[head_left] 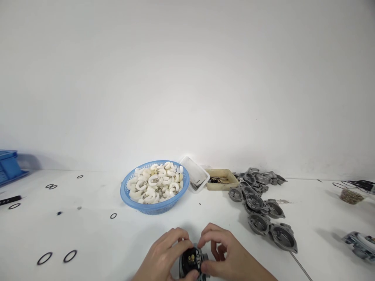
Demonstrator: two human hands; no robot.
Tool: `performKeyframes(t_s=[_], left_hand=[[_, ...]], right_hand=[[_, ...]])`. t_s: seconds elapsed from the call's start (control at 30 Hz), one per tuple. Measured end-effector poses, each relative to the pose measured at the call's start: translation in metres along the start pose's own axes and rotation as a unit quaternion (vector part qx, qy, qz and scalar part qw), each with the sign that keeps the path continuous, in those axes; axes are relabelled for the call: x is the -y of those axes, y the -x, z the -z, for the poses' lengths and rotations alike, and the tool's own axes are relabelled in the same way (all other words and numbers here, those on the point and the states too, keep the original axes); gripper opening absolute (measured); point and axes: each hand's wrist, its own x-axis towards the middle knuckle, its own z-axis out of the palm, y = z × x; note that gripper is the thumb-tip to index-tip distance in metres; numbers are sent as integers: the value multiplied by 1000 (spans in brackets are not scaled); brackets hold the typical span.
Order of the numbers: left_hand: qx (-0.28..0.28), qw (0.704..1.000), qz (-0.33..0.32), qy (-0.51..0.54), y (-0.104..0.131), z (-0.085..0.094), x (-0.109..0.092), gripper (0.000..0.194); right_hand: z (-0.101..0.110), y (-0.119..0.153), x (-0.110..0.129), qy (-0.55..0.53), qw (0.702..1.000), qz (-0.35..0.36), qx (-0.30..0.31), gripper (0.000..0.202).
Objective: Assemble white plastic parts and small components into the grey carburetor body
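Observation:
At the bottom centre of the head view, a round grey metal part with a black inner face [190, 259] sits between both hands. My left hand [166, 255] is wrapped round its left side, thumb at the lower edge and fingers over the top. My right hand [224, 251] has its fingers bent at the right side of the part, with the thumb and index fingertips at its rim. Small yellow dots and a light metal piece show on the black face. The part's underside is hidden.
Behind the hands are a blue basket [155, 210] of white curved pieces, a white tray [195, 170] and a beige tray [222, 187]. Grey metal housings [255, 202] lie right. Black rings [70, 256] lie left, near a blue bin [10, 168]. Another assembly [360, 246] is far right.

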Motion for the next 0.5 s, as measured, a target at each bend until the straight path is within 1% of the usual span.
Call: performKeyframes(t_s=[0.2,0.37,0.5], left_hand=[[12,1000,11,-1,1,-1,-1,39],[20,1000,17,4,0,0,-2,38],[33,999,28,15,-2,2,-3,41]], right_hand=[[-1,0,-4,1,1000,23,-11,24],[-1,-1,-4,21,999,24,-19,26],[-1,0,-3,22,999,26,-13,25]])
